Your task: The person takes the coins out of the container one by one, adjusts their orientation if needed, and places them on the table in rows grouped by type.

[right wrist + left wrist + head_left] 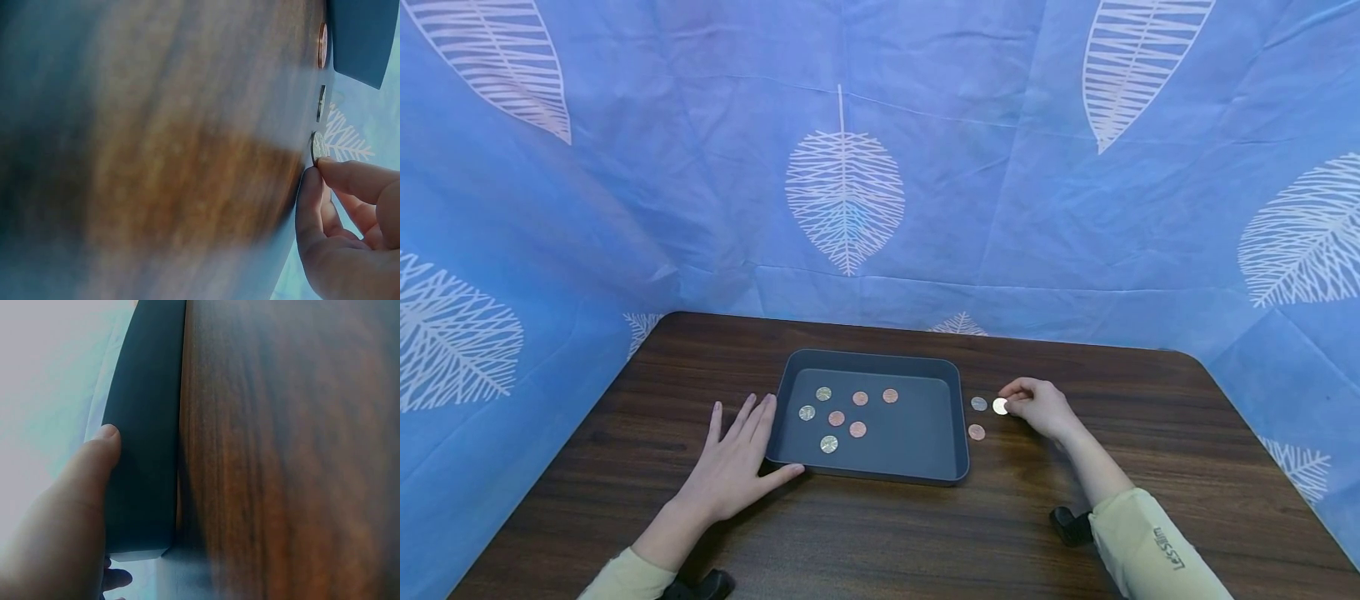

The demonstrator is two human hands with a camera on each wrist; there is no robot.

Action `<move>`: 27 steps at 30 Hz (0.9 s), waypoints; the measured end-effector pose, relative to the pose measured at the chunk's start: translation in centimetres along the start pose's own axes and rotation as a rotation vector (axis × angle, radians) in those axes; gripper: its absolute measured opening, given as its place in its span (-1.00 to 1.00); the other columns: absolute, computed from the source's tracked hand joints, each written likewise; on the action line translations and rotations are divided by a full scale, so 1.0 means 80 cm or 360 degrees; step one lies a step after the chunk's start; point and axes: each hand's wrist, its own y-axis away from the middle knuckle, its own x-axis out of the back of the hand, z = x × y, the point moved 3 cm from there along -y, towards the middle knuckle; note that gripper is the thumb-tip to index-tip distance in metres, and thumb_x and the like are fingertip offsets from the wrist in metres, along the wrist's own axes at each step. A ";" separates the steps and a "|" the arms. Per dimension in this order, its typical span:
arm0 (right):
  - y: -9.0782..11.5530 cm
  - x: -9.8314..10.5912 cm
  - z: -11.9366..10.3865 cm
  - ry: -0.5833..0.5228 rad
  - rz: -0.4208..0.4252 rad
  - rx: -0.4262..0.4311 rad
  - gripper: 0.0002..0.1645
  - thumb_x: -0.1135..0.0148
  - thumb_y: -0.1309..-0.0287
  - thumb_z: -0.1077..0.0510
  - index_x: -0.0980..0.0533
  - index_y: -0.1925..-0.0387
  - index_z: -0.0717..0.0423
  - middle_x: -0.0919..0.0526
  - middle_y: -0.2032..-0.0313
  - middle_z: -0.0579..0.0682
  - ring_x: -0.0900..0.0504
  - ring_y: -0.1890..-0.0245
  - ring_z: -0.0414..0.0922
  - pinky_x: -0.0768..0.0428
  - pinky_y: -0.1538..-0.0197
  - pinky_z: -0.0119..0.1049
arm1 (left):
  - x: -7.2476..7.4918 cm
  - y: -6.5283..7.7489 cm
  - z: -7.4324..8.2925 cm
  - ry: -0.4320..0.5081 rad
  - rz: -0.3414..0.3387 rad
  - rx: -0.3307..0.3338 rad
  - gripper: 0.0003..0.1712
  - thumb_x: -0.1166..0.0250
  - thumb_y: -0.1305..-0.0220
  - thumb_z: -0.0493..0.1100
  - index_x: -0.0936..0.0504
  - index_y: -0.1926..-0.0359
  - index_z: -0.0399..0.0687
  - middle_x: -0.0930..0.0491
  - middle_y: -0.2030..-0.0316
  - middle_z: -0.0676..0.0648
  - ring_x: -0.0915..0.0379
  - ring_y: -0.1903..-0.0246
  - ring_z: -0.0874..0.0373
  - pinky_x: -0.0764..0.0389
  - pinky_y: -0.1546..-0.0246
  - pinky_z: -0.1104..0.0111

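Blue cloth (962,208): it has white leaf patterns and stands behind the dark wooden worktop (880,542) and along its left and right edges.
Left sleeve (632,575): pale yellow, at the front left of the worktop; a black wrist device (703,586) is just beside it.
Left hand (737,467): the fingers are straight and partly spread, and they grasp nothing; they are at the left edge of the dark grey tray (917,442), while the thumb touches the wall near the front left corner.
Three silvery coins (807,412): they lie flat in the left half of the tray, one towards the back left corner, one near the left edge, one towards the front edge.
Four copper coins (836,418): also flat in the tray; two are nearer to its back edge, two nearer to its middle.
Two loose coins (977,432): one copper, one silvery, flat on the worktop, just beside the tray's right edge; the copper one is nearer to the front.
Right hand (1037,406): thumb and finger pinch a bright coin (1000,406), just to the right of the loose silvery one; if this coin touches the worktop, I cannot tell.
Right sleeve (1157,542): pale yellow, with dark letters.
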 end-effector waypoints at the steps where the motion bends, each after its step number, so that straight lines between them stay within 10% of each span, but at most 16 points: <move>1: 0.000 0.000 0.000 0.0001 0.0003 -0.0002 -0.76 -0.15 -0.24 0.32 -0.54 0.08 0.34 -0.62 0.24 0.14 -0.58 0.26 0.00 -0.51 0.27 -0.21 | 0.000 0.000 0.000 0.0000 0.0000 -0.0001 0.27 0.13 -0.06 0.65 -0.03 -0.46 -0.24 -0.12 -0.41 -0.21 0.09 -0.41 -0.15 0.30 -0.29 -0.24; 27: -0.002 -0.002 0.009 0.0009 0.0062 -0.0063 -0.79 -0.14 -0.24 0.33 -0.56 0.10 0.30 -0.63 0.25 0.09 -0.59 0.25 -0.01 -0.54 0.21 -0.14 | 0.000 0.001 0.000 0.0002 0.0014 -0.0021 0.25 0.10 -0.07 0.64 -0.03 -0.46 -0.24 -0.10 -0.42 -0.21 0.11 -0.42 -0.14 0.30 -0.30 -0.23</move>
